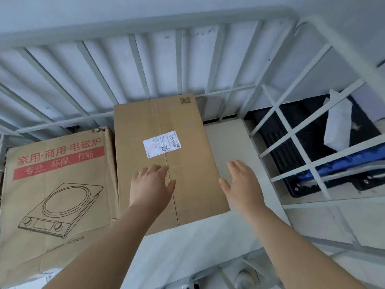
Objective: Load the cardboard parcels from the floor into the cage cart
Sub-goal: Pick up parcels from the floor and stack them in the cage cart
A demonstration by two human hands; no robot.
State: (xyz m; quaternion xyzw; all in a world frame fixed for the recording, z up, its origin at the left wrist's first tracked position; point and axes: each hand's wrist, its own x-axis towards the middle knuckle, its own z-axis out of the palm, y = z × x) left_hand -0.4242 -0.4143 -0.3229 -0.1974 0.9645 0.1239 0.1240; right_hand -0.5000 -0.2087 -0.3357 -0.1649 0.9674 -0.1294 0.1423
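- The plain parcel lies flat inside the cage cart at my 12 o'clock, just beside the printed box at 9 o'clock.
- My left hand is spread over the parcel's top. My right hand, flat and empty, is at its 3 o'clock edge.
- Recommended: push from 3 o'clock, squaring the parcel against the printed box and rear bars.

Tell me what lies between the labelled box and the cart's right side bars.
Only a bare strip of the cart's pale floor, with the open right hand over its near end. Nothing else shows there in the head view.
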